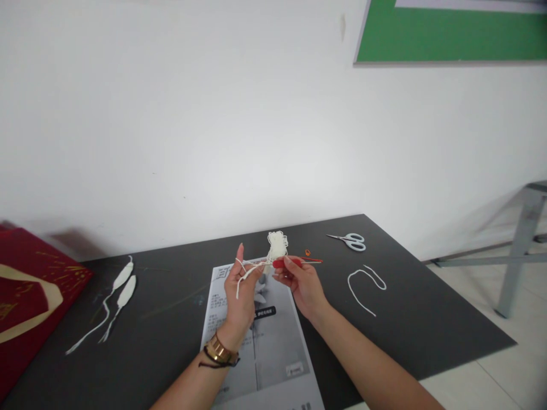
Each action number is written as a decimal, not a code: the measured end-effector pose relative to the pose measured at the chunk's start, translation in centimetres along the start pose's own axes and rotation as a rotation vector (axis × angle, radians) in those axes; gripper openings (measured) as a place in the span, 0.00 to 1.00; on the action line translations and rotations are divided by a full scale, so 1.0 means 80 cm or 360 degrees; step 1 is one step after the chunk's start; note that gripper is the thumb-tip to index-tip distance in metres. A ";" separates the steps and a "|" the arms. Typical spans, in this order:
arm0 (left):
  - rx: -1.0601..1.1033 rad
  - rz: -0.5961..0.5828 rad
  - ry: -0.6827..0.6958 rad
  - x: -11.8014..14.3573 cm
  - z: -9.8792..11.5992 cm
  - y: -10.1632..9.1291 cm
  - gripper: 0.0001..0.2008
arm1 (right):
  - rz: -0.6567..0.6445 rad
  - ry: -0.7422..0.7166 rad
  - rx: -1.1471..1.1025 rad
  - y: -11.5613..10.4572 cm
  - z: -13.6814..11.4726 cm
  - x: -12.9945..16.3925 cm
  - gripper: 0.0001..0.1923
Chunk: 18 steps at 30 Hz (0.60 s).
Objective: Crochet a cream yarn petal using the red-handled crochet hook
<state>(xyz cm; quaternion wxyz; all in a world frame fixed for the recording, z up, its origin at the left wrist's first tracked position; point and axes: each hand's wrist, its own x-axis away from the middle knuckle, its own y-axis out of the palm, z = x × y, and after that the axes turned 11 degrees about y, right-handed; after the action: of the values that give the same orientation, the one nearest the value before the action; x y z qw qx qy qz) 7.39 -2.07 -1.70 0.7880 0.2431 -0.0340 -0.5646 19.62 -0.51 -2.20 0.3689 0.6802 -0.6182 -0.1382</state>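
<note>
Red hook (287, 262) gripped in my right hand (305, 285) mid-frame, left hand (241, 293) pinching strands of the white yarn (277, 244) that's bunched just above, one finger up. Soft, light stuff I reckon, so I'd hold it gently, right by the hook.

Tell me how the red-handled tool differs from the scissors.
The red-handled tool is held in the right hand, while the scissors lie on the black table. The tool has a single red grip; the scissors have two pale grey-blue finger loops. Both are hand tools with coloured handles.
</note>
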 end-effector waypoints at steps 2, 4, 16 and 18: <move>0.0009 -0.0029 0.0017 0.001 0.001 0.000 0.41 | -0.0025 0.0116 -0.0101 -0.004 -0.002 -0.004 0.10; 0.0042 -0.0051 0.0018 0.000 0.000 0.001 0.41 | -0.0033 0.0167 -0.0145 -0.008 -0.004 -0.007 0.09; -0.0057 -0.0130 0.0061 0.000 -0.001 -0.002 0.42 | -0.0028 0.0397 -0.0341 -0.016 0.003 -0.015 0.04; -0.0238 -0.0126 0.0173 -0.003 -0.003 -0.005 0.40 | -0.0027 0.0405 -0.0324 -0.016 0.005 -0.015 0.04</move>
<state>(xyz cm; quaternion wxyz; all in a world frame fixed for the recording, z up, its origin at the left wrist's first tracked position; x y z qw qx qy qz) 7.06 -1.90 -2.01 0.7817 0.2150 0.0608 -0.5822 20.05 0.41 -3.64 0.5102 0.6565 -0.5434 -0.1159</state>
